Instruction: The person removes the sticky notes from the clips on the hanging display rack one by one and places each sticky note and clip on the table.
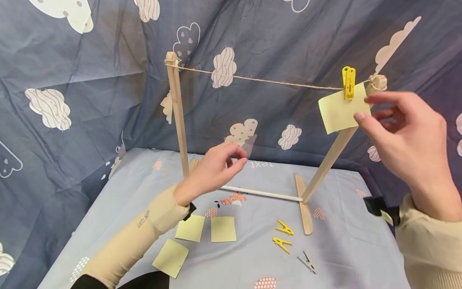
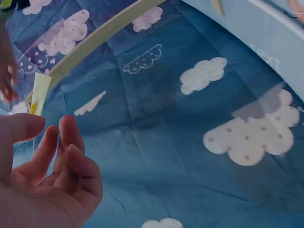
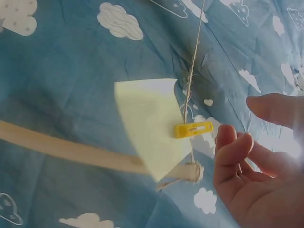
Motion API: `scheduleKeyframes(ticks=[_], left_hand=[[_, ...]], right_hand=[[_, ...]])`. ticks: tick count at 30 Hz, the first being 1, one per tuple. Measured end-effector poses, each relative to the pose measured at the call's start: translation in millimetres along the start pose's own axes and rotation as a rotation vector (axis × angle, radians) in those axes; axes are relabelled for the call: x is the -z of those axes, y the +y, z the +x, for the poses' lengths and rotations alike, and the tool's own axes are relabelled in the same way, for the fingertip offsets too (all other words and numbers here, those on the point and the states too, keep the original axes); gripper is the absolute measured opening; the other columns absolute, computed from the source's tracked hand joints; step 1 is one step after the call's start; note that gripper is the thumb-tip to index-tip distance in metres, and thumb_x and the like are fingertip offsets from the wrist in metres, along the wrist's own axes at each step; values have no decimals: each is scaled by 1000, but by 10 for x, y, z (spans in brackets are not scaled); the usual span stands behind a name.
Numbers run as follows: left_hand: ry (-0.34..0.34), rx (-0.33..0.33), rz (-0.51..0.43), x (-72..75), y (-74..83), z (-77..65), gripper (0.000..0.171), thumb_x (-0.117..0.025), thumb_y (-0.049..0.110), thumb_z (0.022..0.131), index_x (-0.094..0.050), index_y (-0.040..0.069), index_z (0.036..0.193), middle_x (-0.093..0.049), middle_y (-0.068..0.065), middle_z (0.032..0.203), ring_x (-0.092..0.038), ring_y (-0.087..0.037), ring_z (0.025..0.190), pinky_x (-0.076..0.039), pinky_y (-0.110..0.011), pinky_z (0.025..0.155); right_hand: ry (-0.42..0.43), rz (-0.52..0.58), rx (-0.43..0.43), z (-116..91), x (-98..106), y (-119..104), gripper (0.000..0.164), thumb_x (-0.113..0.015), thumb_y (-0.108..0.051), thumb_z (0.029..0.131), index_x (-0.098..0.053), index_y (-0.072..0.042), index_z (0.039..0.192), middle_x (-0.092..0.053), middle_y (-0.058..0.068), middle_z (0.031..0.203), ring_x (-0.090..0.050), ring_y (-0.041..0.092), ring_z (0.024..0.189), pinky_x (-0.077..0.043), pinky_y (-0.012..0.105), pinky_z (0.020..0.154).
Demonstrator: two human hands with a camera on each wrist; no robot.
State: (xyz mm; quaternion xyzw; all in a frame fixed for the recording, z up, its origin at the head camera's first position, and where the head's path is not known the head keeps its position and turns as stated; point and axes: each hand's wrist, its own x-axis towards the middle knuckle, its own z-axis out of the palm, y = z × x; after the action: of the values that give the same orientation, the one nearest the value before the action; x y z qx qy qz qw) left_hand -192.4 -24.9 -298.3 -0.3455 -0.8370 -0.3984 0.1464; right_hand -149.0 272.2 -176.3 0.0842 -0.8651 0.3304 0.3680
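A pale yellow sticky note (image 1: 333,112) hangs tilted from a twine line (image 1: 260,80), near its right end. One yellow clothespin (image 1: 349,84) clips it there. My right hand (image 1: 411,136) is beside the note, its thumb and forefinger apart; in the head view the fingertips overlap the note's right edge. From the right wrist, the fingers (image 3: 227,137) appear close to the clothespin (image 3: 194,129), with nothing between them and the thumb. My left hand (image 1: 218,168) hovers left of centre, fingers loosely curled and holding nothing, as the left wrist view also shows.
Two wooden posts (image 1: 178,108) carry the twine, joined low by a white rod (image 1: 263,194). On the pale cloth lie more sticky notes (image 1: 223,229), two yellow clothespins (image 1: 282,244) and a grey metallic-looking clip (image 1: 306,263). A dark cloud-print curtain (image 1: 108,60) hangs behind.
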Motion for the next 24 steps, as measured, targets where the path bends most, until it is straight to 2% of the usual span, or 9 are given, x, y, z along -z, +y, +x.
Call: scheduleKeyframes(ticks=[3,6,11,14,20,24], left_hand=[[-27,12,-47,-56,87,199,11,-54,21,88,-61,15,94,-58,6,88,-51,-6,66,-45,-21,64],[-54,89,-153,-132,155,395,15,-55,23,88,-60,15,100,-59,5,92,-53,-9,65,-45,-22,63],[-115,255,-422,-282,253,655,23,-55,24,88,-57,16,110,-59,2,101,-61,-14,68,-48,-24,64],[-138,330,-532,-363,324,772,27,-56,24,88,-56,17,115,-60,2,104,-63,-18,73,-48,-25,66],[-148,465,-675,-497,432,1014,32,-56,26,88,-52,19,119,-62,3,101,-65,-17,75,-47,-28,64],[-122,492,-735,-585,489,1170,39,-58,26,87,-47,20,125,-61,4,109,-66,-15,76,-47,-27,64]], right_hand=[[-3,-89,-49,180,-39,-75,36,-67,-22,76,-62,-17,112,-57,-23,98,-48,-18,68,-34,3,62],[-26,-131,-128,336,-91,-137,40,-64,-32,77,-60,-20,115,-58,-22,96,-47,-20,65,-32,7,60],[-138,-214,-192,515,-186,-209,54,-58,-43,79,-51,-17,126,-59,-2,116,-43,-16,66,-33,12,61],[-206,-248,-204,591,-219,-222,59,-53,-46,81,-44,-14,131,-53,8,127,-42,-15,66,-34,13,60],[-278,-217,-224,646,-234,-197,60,-46,-45,86,-37,-11,135,-52,13,126,-48,-16,57,-39,12,56],[-290,-158,-245,650,-221,-186,56,-44,-42,89,-36,-13,136,-54,11,118,-56,-10,56,-41,12,57]])
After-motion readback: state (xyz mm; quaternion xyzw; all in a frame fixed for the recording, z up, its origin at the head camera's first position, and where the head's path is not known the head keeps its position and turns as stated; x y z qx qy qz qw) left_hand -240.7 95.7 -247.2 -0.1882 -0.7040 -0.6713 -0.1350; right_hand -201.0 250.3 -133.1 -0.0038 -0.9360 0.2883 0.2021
